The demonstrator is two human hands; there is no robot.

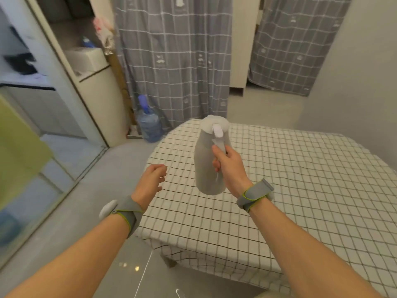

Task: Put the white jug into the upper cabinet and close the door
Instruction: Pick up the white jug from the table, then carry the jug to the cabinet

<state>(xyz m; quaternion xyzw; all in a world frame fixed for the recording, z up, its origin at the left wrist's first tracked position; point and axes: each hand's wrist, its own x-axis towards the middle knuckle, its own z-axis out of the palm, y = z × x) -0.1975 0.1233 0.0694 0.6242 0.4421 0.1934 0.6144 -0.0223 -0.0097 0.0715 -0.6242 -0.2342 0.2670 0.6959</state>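
Now 1 white jug point(211, 160) held aloft, right hand point(228, 166) fingers wrapped round handle; left hand point(151, 181) empty, seemingly half-curled.

I count two hands: my left hand point(153, 179) bare and loose, my right hand point(227, 164) closed round a handle. One jug point(211, 155), white, with one lid on top. Two wrist straps, one strap point(125, 214) on the left and a second strap point(255, 195) on the right. One table point(279, 190) under one checked cloth. Two grey curtains, a near curtain point(171, 61) and a far curtain point(296, 44). One water bottle point(149, 123) on the floor. One white box point(86, 59) on a shelf.
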